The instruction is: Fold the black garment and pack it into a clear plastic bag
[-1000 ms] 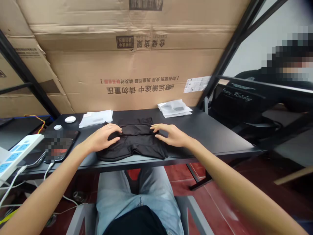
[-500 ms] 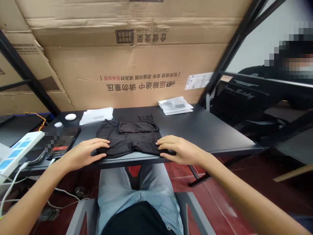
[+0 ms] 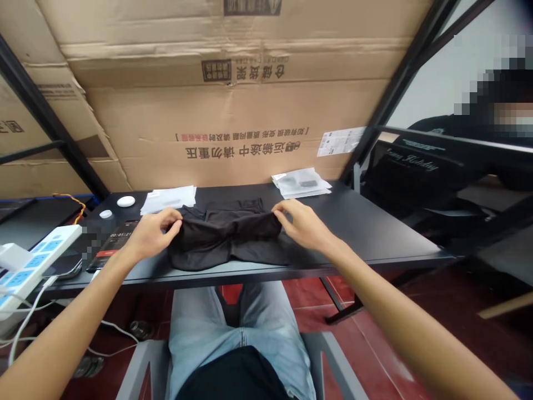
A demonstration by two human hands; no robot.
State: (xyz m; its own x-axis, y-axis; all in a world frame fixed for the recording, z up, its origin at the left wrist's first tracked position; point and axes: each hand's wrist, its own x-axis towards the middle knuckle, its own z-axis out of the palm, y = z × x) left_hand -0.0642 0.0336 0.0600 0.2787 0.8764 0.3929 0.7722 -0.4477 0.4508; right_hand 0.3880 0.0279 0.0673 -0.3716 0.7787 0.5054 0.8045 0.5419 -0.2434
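Observation:
A soft black garment (image 3: 227, 244) lies on the dark desk (image 3: 353, 222) in front of me, partly folded over itself. Its near layer is lifted into a raised edge between my hands. At the left end of that edge, my left hand (image 3: 160, 228) pinches the cloth between thumb and fingers. My right hand (image 3: 297, 222) grips the other end the same way. Below them the lower part of the garment rests flat near the desk's front edge, and its far part shows behind the raised cloth.
Two stacks of clear plastic bags, one on the left (image 3: 170, 197) and one on the right (image 3: 302, 183), lie at the back against a cardboard sheet (image 3: 233, 116). A white round case (image 3: 125, 201), phone (image 3: 114, 241) and power strip (image 3: 39, 266) with cables sit left. A person (image 3: 495, 105) is at right.
Both hands have moved from the garment's lower corners away from me and up, and now grip it. Its near layer has been lifted and drawn over the folded part. The view has shifted slightly.

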